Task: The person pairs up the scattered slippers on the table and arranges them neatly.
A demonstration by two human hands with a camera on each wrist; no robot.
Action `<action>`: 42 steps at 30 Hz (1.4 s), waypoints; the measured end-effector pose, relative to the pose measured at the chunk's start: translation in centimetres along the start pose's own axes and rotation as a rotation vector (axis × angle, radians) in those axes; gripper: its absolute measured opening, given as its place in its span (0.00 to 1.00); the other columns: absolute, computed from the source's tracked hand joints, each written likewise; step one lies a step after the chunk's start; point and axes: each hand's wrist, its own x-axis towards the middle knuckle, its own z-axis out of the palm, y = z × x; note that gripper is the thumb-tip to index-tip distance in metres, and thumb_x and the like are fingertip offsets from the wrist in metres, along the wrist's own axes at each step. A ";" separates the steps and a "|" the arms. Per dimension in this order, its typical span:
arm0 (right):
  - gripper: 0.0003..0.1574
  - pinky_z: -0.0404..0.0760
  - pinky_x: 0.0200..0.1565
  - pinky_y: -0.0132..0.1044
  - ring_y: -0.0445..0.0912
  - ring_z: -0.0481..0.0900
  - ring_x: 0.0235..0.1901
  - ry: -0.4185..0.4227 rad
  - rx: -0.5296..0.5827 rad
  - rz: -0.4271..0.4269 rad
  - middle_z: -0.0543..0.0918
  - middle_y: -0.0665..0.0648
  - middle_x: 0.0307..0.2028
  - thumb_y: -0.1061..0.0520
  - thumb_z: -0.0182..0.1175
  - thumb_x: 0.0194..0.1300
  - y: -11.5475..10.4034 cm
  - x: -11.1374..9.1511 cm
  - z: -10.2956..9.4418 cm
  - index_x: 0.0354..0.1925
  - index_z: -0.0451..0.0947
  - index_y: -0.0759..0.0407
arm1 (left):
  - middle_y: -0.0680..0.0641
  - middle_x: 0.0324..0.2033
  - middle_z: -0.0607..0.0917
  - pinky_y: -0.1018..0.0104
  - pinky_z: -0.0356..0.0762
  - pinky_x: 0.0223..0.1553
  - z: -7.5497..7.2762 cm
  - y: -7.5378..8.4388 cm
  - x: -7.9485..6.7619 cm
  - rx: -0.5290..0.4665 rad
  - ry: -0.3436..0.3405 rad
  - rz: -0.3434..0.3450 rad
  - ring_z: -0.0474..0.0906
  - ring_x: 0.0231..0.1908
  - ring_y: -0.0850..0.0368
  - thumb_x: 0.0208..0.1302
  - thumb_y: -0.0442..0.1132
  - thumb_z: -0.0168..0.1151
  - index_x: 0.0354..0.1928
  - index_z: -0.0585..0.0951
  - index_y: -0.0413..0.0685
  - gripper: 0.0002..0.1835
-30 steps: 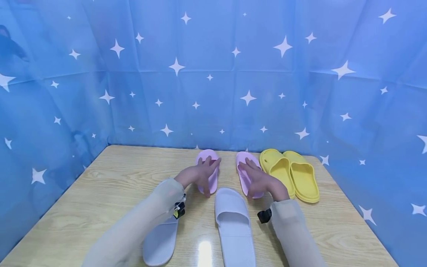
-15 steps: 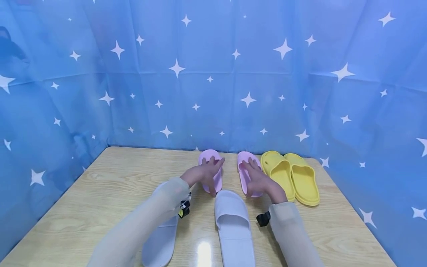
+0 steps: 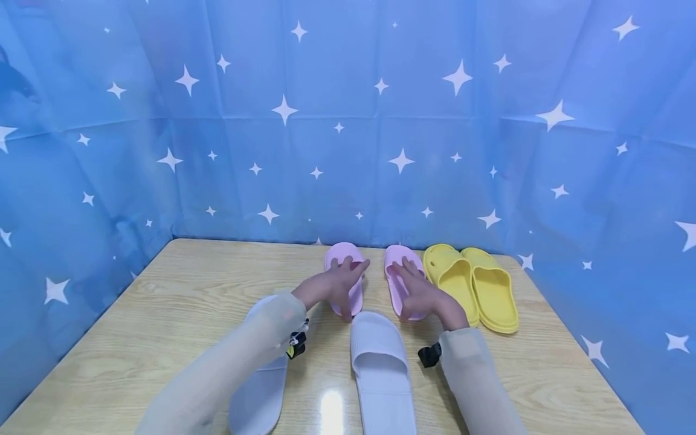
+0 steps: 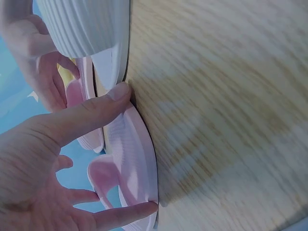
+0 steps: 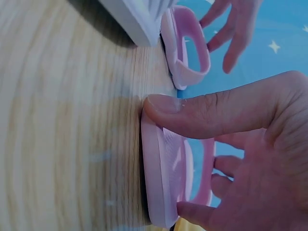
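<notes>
My left hand (image 3: 337,285) spans the left pink slipper (image 3: 356,297) in the head view. In the left wrist view its thumb lies at the heel edge and the little finger at the far side edge, holding the slipper between them. The right pink slipper (image 3: 396,289) is held by my right hand (image 3: 421,295); in the right wrist view the thumb presses the heel edge and the little finger meets the sole's side. Both slippers lie flat, toes toward the curtain, with a gap between them. Other fingers reach over the pink straps.
A pair of yellow clogs (image 3: 493,296) stands right beside the right pink slipper. One pale grey slipper (image 3: 380,362) lies between my forearms; another grey slipper (image 3: 258,396) is partly under my left sleeve. A blue star-patterned curtain (image 3: 348,145) borders the wooden table (image 3: 217,272).
The left hand and its pink slipper have shifted right, narrowing the gap to the other pink slipper. The right hand has barely moved.
</notes>
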 end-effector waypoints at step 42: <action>0.75 0.42 0.76 0.72 0.71 0.25 0.80 -0.004 0.033 -0.036 0.28 0.73 0.81 0.65 0.78 0.43 0.1 -0.5 -0.8 0.82 0.48 0.61 | 0.44 0.84 0.40 0.32 0.47 0.79 -0.2 2.1 2.1 -0.090 -0.031 0.052 0.32 0.82 0.35 0.44 0.44 0.87 0.84 0.43 0.65 0.73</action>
